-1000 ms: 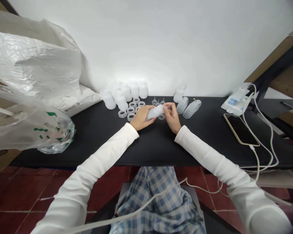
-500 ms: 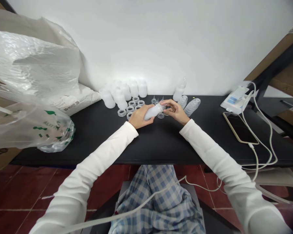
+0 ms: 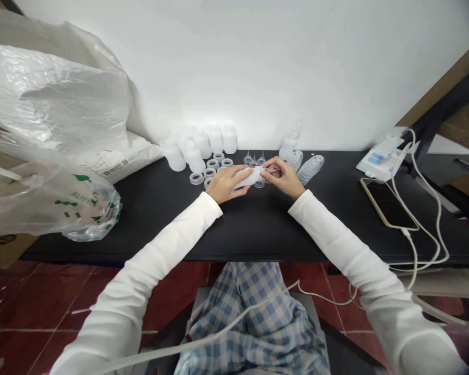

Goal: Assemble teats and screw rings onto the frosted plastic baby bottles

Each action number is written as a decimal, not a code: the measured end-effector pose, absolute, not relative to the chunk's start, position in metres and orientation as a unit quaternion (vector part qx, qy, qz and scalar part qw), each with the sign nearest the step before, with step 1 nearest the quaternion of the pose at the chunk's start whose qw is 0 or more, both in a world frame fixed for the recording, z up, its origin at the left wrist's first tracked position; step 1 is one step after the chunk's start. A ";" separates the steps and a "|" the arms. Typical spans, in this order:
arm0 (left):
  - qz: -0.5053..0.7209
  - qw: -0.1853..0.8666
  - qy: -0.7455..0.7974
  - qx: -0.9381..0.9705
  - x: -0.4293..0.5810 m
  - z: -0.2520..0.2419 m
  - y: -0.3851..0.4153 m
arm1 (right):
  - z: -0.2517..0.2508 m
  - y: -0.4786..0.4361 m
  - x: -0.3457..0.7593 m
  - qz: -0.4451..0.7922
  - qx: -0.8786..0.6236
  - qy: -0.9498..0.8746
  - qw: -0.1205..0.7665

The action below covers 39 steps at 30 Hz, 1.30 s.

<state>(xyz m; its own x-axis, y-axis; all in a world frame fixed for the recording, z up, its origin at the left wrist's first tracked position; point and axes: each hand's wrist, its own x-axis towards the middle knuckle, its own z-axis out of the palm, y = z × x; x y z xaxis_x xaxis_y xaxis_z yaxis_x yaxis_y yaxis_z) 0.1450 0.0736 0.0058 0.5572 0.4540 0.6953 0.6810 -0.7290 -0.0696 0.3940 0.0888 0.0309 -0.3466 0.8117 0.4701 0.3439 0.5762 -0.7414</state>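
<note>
My left hand (image 3: 226, 185) is wrapped round a frosted white baby bottle (image 3: 252, 177), tilted with its mouth end to the right. At that end my right hand (image 3: 284, 178) pinches a clear bottle nipple (image 3: 272, 171), partly hidden by the fingers. Several white collar rings (image 3: 196, 178) lie left of the hands, some behind the left one. Beyond the bottle stand several clear nipples (image 3: 261, 158) with thin tips. Clear domed caps (image 3: 311, 167) are nested beside the right hand, and a capped bottle (image 3: 289, 143) stands behind them.
Several white bottles (image 3: 230, 139) stand by the wall at back left. Large plastic bags (image 3: 89, 203) cover the left of the black table (image 3: 254, 234). On the right lie a phone (image 3: 389, 203), a white package (image 3: 379, 156) and looping cables (image 3: 433, 208). Another cable crosses my lap.
My right fingers have shifted at the bottle's mouth end, and the clear nipple between them now shows. My left hand keeps its hold on the bottle. The view has moved slightly.
</note>
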 end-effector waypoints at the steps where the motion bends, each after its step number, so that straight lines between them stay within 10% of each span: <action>1: -0.322 0.182 -0.317 -0.874 0.144 0.006 0.074 | 0.032 0.088 0.395 0.237 -0.385 -0.786 0.421; 11: -0.345 0.155 -0.340 -0.861 0.144 0.008 0.074 | 0.035 0.083 0.401 -0.039 -0.432 -0.834 0.340; 39: -0.362 0.104 -0.395 -0.838 0.140 0.010 0.074 | 0.030 0.075 0.390 -0.094 -0.365 -0.875 0.304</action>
<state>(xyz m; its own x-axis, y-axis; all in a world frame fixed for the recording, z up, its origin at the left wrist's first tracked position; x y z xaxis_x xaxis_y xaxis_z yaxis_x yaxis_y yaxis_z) 0.1405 0.0743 0.0105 0.4265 0.5864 0.6886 0.7375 -0.6662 0.1106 0.3904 0.0754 0.0299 -0.5497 0.5812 0.6001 0.6953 0.7164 -0.0570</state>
